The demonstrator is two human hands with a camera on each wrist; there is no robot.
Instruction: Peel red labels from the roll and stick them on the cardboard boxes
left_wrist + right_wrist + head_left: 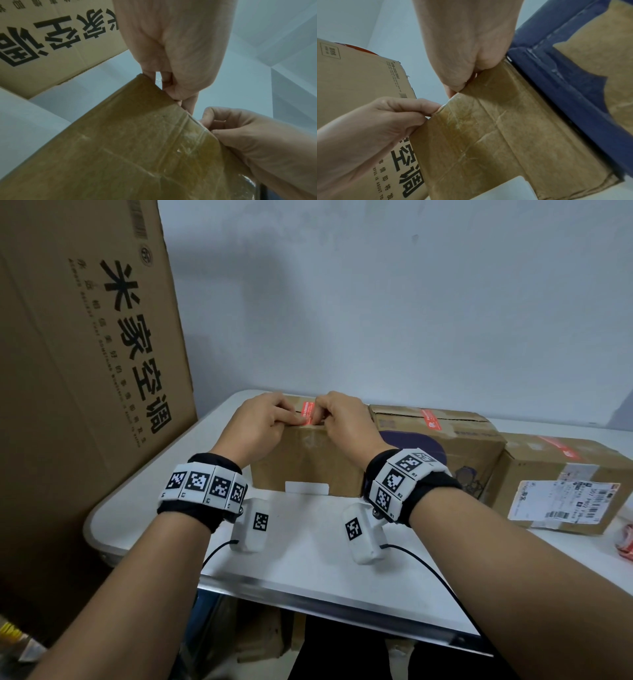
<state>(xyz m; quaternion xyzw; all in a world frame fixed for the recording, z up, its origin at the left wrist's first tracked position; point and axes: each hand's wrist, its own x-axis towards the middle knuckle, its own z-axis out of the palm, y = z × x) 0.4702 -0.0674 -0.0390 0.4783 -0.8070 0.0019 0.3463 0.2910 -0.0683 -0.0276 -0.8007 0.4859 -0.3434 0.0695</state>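
Sticking step — left hand [262, 419] and right hand [342, 416], fingers curled, pressing red label [307, 413] onto centre-frame box [308, 463]; next, smooth edges flat.

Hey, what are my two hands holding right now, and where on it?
Both hands work one red label at the top front edge of the nearest cardboard box: left hand at the label's left end, right hand at its right end.
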